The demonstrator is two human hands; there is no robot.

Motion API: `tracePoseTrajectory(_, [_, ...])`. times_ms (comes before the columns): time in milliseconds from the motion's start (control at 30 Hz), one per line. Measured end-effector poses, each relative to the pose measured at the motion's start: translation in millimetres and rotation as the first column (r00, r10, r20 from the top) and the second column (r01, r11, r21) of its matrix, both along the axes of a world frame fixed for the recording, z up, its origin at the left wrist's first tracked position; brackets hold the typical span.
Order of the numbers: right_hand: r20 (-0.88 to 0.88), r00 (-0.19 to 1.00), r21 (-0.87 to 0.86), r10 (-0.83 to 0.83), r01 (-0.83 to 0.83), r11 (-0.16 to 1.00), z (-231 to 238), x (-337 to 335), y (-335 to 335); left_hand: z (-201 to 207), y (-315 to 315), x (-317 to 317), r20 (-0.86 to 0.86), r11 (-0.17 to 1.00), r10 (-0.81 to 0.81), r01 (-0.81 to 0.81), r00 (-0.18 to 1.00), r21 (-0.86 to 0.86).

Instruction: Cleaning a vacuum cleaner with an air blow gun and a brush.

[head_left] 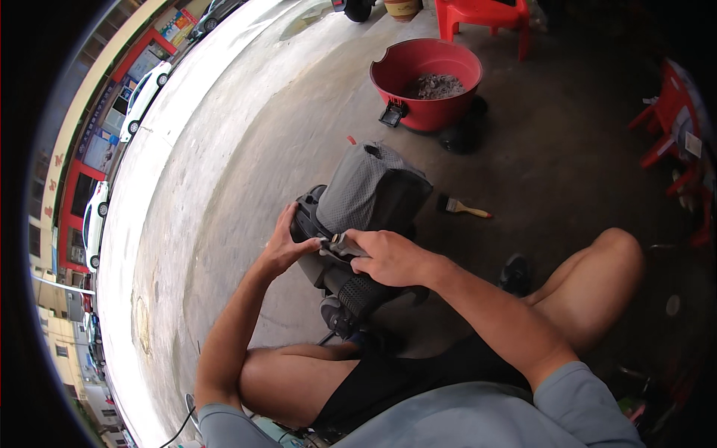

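Note:
Between my legs lies a black vacuum cleaner head point(317, 272) on its side, with a grey meshed cloth filter point(355, 193) over its far part. My left hand point(283, 243) grips the head's left rim, fingers over the edge and thumb reaching inward. Close beside that thumb, my right hand point(392, 257) is closed in a pinch at the filter's near edge. A small greyish piece point(340, 245) shows at its fingertips; its kind is unclear. A ribbed black part point(360, 295) sits below the hands.
Ahead stands a red tub point(426, 82) with grey debris inside and a black latch. A paintbrush point(464, 208) lies on the concrete floor right of the filter. Red plastic chairs point(484, 16) stand at the back and far right. Parked cars point(143, 97) line the left.

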State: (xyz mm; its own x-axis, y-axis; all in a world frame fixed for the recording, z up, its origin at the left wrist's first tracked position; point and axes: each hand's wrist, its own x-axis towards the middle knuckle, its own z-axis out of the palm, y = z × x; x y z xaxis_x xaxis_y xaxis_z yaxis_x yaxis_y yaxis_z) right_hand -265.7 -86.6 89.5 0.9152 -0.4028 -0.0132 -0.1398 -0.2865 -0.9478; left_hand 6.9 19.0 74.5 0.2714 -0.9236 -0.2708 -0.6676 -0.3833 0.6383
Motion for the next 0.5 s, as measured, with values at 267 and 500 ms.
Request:
tracePoseTrajectory(267, [0.043,0.871,0.159,-0.489,0.477,0.864,-23.0,-34.4,-107.9,7.9,-3.6,-8.7,-0.037,0.999,0.038,-0.037,0.999,0.032])
tracePoseTrajectory(500, [-0.021,0.864,0.354,-0.504,0.477,0.804,-12.0,-50.5,-110.5,6.5,-6.1,-9.1,-0.085,0.997,0.057,-0.052,0.995,0.06])
